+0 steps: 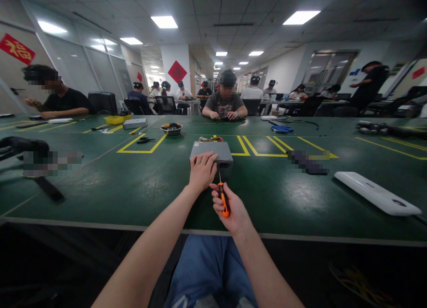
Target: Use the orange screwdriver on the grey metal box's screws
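A grey metal box (213,153) sits on the green desk (133,188) under the flat left hand (202,169). The right hand (230,208) grips an orange screwdriver (224,200), tip at the box's near face. Beyond lie a metal bowl (171,129) and, rightward, a white casing (376,193).

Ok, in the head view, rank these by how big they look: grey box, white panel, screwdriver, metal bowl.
1. white panel
2. grey box
3. screwdriver and metal bowl: they look about alike, and the bowl sits farther from the camera, so I won't rank them.
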`<move>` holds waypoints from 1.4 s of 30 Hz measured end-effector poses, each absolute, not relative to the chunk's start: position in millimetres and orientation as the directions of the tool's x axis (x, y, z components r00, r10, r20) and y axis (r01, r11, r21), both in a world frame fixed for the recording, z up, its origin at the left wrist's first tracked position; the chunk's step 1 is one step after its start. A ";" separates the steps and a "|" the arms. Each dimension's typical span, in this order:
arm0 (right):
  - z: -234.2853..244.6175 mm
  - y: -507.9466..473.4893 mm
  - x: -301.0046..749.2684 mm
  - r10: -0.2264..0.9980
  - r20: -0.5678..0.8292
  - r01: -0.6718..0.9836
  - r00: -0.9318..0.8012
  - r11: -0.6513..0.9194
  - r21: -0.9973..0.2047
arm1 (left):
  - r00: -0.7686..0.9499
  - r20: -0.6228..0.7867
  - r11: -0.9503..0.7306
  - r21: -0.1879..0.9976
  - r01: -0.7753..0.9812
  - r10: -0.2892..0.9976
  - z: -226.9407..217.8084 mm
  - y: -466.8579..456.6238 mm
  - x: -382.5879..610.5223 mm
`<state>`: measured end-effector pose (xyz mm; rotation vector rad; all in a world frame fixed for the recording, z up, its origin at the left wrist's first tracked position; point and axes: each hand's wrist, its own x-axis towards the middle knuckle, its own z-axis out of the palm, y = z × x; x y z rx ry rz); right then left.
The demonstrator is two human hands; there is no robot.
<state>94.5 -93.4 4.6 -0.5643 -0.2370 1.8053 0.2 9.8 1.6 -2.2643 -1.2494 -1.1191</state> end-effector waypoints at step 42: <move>7.5 -94.5 93.7 0.937 -0.295 -0.845 -0.186 -0.306 -0.440 | 0.309 0.766 -0.565 0.085 0.821 0.564 -0.3 12.3 0.4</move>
